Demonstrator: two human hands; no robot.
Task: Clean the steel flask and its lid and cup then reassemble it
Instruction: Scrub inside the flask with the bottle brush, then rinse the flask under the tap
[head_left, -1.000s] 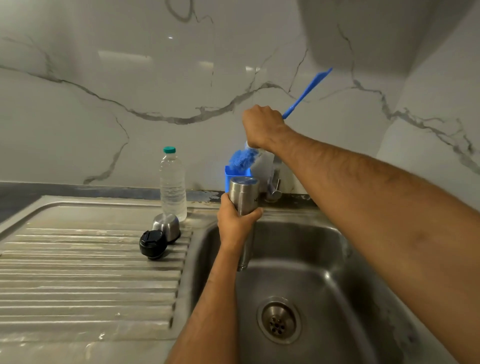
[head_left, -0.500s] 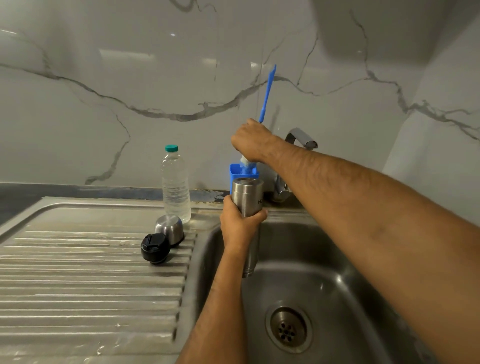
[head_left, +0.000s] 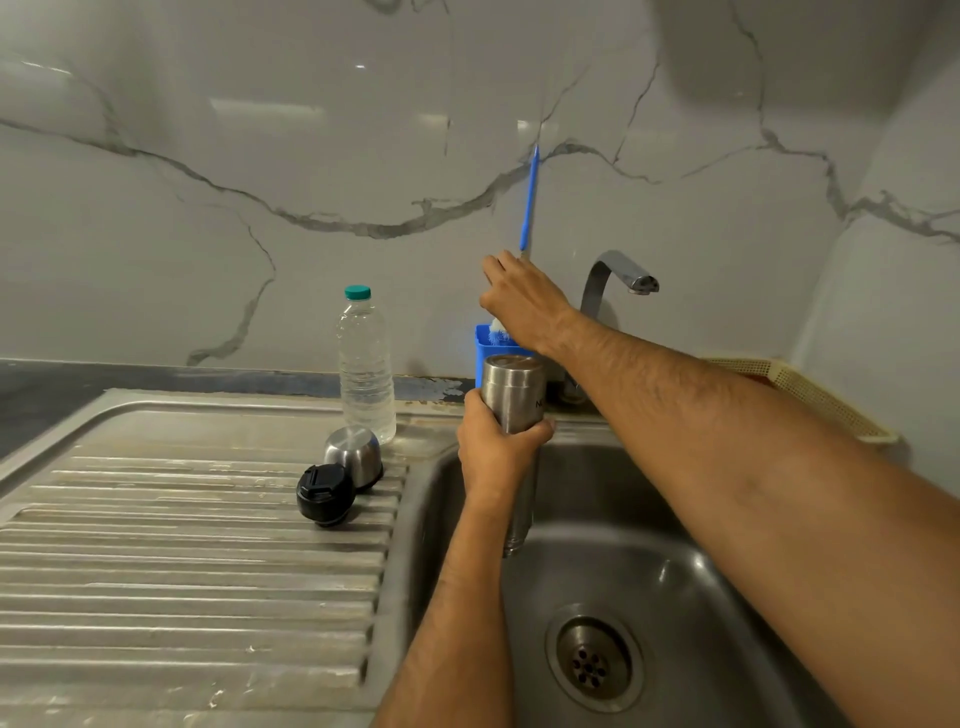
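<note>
My left hand (head_left: 493, 452) grips the steel flask (head_left: 511, 395) upright over the sink basin (head_left: 649, 545), its open mouth at the top. The steel cup (head_left: 353, 452) sits upside down on the drainboard (head_left: 182, 545), and the black lid (head_left: 325, 493) lies just in front of it. My right hand (head_left: 524, 304) is behind and above the flask, holding a blue bottle brush (head_left: 529, 202) by the lower handle. The brush stands upright with its bristles down in a blue holder (head_left: 485, 353) at the wall.
A clear water bottle (head_left: 365, 364) with a green cap stands behind the cup. The tap (head_left: 618, 270) arches over the sink's back edge, right of my right hand. The drain (head_left: 592, 660) is at the basin's bottom. A yellow mesh basket (head_left: 810, 395) sits at the right.
My right hand swung the brush from a rightward tilt to upright and lowered its bristles into the blue holder. The flask stays in my left hand.
</note>
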